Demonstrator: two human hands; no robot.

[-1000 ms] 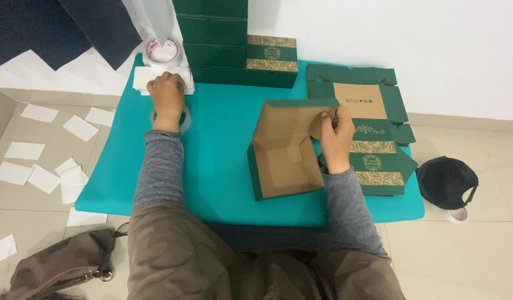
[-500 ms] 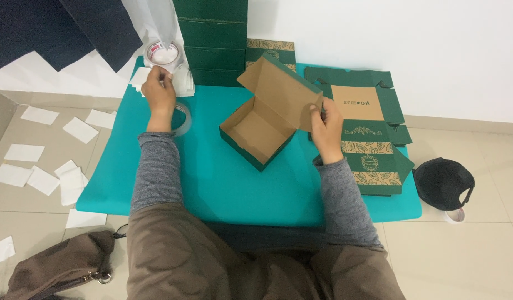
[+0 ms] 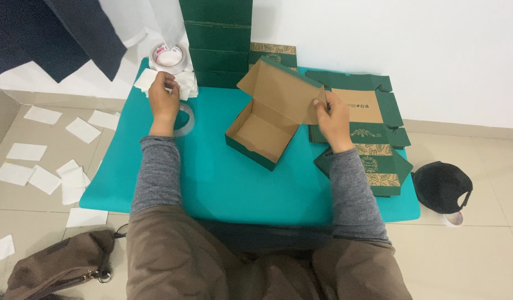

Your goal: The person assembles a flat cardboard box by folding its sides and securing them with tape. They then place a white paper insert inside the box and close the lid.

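A dark green cardboard box [image 3: 262, 130] with a brown inside stands on the teal mat [image 3: 212, 178], its lid raised. My right hand [image 3: 333, 118] grips the lid's right edge. My left hand [image 3: 164, 95] rests at the mat's far left on a small stack of white paper sheets [image 3: 185, 83], fingers closed on a sheet. A clear tape roll [image 3: 186, 121] lies just beside that wrist.
Folded green boxes [image 3: 217, 39] are stacked at the back by the wall. Flat unfolded box blanks [image 3: 373, 144] lie at the right. Another tape roll [image 3: 167, 56] sits at the back left. White papers [image 3: 45, 166] litter the floor; a black cap [image 3: 441, 186] and a brown bag [image 3: 56, 266] lie nearby.
My right hand has swung the box from upright on its side to flat on the mat with the lid open. My left hand has moved from the tape roll up to the white sheets.
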